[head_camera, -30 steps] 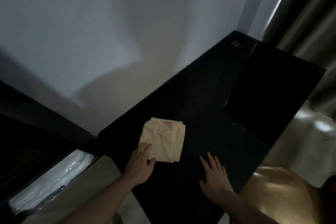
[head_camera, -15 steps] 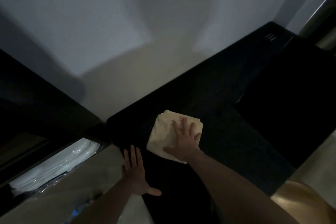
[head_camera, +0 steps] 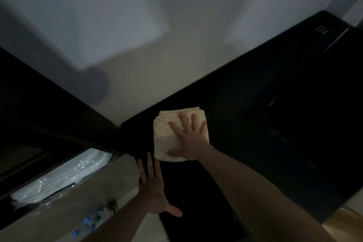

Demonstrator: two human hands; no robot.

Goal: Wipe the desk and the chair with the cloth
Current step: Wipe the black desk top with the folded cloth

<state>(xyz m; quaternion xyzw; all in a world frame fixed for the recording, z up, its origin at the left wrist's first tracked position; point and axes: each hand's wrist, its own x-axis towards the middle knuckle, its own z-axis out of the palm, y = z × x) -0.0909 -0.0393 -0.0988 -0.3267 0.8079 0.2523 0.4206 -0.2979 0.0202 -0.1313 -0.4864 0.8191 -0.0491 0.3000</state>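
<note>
Right hand (head_camera: 189, 139) presses flat, fingers spread, on the cloth (head_camera: 167, 133); left hand (head_camera: 154, 190) lies open on the desk (head_camera: 255, 124) edge.

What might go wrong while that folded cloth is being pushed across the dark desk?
The right hand only presses flat on the folded cloth, so the layers may slide apart or bunch. The cloth sits near the desk corner and could slip off. The left hand rests at the desk's edge, where it might slip.

bare desk (head_camera: 255, 124) rightward, wall (head_camera: 176, 45) behind
</note>
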